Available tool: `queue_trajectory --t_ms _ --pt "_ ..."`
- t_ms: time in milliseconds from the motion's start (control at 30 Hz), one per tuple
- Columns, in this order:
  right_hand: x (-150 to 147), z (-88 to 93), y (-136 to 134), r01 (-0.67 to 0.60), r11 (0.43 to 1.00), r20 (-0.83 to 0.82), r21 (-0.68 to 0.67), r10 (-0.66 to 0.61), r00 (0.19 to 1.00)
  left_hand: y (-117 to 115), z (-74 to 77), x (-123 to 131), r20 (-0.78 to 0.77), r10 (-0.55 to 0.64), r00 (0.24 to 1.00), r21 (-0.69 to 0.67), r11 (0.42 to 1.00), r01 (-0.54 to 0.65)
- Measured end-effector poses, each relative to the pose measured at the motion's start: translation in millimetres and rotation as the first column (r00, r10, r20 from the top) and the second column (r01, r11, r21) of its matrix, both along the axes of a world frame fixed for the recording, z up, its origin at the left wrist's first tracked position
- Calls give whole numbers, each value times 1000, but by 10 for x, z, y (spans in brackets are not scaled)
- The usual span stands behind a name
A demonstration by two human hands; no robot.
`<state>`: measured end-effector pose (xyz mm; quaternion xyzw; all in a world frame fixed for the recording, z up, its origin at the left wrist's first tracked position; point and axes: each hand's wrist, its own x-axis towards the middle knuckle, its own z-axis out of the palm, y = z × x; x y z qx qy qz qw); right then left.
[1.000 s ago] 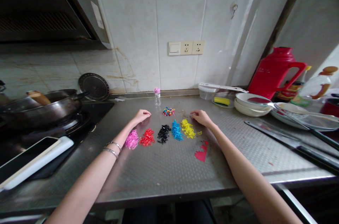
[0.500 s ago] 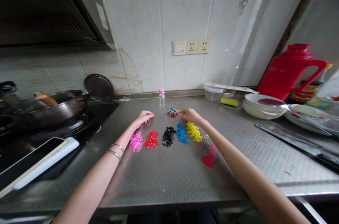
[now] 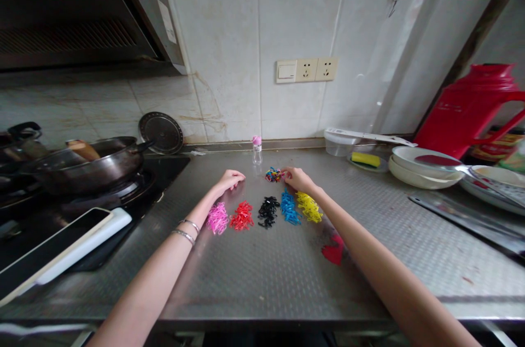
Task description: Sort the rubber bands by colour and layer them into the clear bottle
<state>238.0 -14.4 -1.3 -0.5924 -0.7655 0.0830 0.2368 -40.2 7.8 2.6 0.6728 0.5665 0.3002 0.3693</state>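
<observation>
Multicoloured pile [image 3: 272, 174]; pink pile [image 3: 217, 219]; red pile [image 3: 241, 215]; black pile [image 3: 268, 212]; blue pile [image 3: 290, 208]; yellow pile [image 3: 309, 208]; dimple-patterned grey counter [image 3: 254, 276].

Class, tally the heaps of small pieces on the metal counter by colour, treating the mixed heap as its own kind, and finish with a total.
Pink heap: 1
Red heap: 1
Black heap: 1
Blue heap: 1
Yellow heap: 1
Mixed-colour heap: 1
Total: 6 heaps

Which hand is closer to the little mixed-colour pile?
The right. The right hand is at the right edge of the mixed-colour pile; the left hand is off to its left, with a clear gap between.
</observation>
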Motion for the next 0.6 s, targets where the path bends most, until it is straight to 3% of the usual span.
queue_trajectory --t_ms 200,333,500,600 --pt "-28 64 -1 26 999 -63 27 -24 998 -15 13 9 2 6 1000 -9 1000 -6" --pt "-192 214 -54 -42 997 -79 65 47 996 -12 12 16 11 8 1000 -12 1000 -7" --pt "-681 351 -243 -201 975 -119 98 212 970 -7 -8 10 35 4 999 -1 1000 -4" --pt "-1080 371 -444 -361 927 -98 99 370 924 -20 -6 -13 46 -65 997 31 998 63"
